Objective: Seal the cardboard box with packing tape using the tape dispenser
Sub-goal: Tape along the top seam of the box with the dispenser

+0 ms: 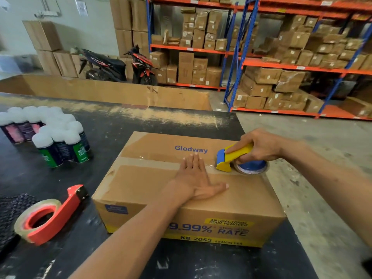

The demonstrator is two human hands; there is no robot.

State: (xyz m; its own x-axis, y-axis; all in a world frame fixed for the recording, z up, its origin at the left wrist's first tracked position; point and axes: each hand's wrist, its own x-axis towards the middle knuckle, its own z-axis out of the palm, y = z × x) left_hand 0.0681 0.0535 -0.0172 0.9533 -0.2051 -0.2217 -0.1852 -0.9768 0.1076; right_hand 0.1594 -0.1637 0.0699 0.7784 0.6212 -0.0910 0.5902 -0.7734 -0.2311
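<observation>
The box sits closed on the black bench, near its right edge, with "Glodway" printed on the far flap. A strip of clear tape runs along the centre seam from the left edge toward the right. At the right end of that seam the yellow and blue dispenser rests on the box top, its roll lying against the cardboard and its blue nose pointing left along the tape. The right hand holds the dispenser, the grip closed around its yellow handle with the index finger stretched along the top. The left hand lies flat and open on the box lid, palm down, fingers reaching to the tape just left of the dispenser, thumb spread to the right; it holds nothing.

On the bench left of the box lies a red dispenser with its own roll, apart from the box. Farther back on the left stands a cluster of white-capped bottles. Beyond the bench are an open carton, a parked scooter and racks stacked with cartons.
</observation>
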